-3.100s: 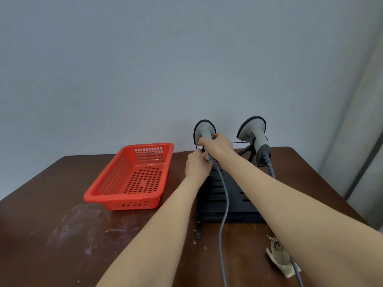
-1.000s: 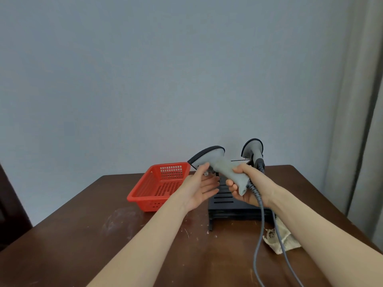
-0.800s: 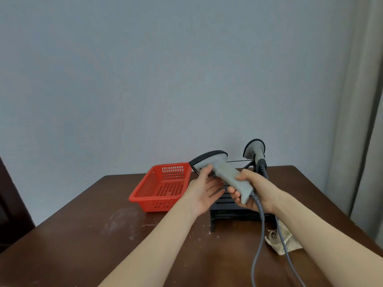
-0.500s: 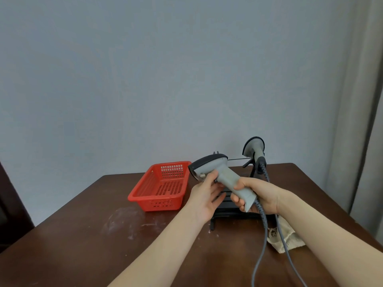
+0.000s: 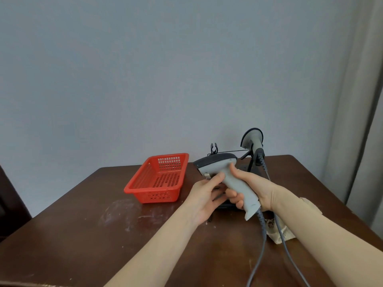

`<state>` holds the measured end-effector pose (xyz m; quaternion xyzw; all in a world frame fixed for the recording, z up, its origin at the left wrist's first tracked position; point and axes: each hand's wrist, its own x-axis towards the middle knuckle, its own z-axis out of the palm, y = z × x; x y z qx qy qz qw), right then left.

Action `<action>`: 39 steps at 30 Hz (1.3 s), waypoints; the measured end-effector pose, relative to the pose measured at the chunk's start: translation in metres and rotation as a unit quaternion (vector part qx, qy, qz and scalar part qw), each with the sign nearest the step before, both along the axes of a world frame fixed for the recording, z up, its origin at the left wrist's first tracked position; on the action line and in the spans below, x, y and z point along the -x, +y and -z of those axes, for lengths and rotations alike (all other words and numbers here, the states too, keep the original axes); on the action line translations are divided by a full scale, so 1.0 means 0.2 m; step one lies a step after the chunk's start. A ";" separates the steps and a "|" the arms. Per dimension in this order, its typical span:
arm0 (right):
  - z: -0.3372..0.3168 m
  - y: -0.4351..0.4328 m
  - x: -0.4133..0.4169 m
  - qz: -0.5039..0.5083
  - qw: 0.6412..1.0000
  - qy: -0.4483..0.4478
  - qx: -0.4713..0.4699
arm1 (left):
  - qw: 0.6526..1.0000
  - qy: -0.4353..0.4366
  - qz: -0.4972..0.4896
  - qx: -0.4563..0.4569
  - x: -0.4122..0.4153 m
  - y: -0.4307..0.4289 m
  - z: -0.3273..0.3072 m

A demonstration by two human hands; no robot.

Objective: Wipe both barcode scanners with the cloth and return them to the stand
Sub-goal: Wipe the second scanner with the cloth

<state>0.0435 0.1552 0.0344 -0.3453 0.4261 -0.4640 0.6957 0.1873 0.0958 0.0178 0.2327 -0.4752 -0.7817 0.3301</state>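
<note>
Item one: grey plastic pistol-grip barcode scanner (image 5: 227, 172) with dark head, out of its cradle and held above the brown wooden table (image 5: 93, 235), in front of the black metal stand (image 5: 246, 167). Long axis slanted: head up and to the left, handle butt down and to the right, toward the wearer, grey cable (image 5: 262, 228) trailing from the butt. Right hand (image 5: 255, 189) wrapped fully round the handle, thumb up near the head. Left hand (image 5: 205, 195) half closed on the neck just below the head, thumb across the front, fingers tucked beneath (a light hold, by the look of it). Item two: matching grey scanner (image 5: 251, 138), upright in the stand's right-hand cradle, untouched. Item three: crumpled beige cloth (image 5: 288, 235), flat on the table near the stand's right side, partly hidden under the right forearm, crossed by cable, in neither hand. Judged next: cloth pickup. Cloth below and right of the held scanner, nearer the right hand, that hand busy with the handle; probably a transfer to the left first. Also present: red perforated plastic basket (image 5: 157, 195), left of the stand.
</note>
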 end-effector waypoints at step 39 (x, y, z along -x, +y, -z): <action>-0.01 0.01 0.02 -0.018 0.999 0.034 0.023 | 0.978 -0.033 -0.208 -0.001 -0.10 -0.10 0.04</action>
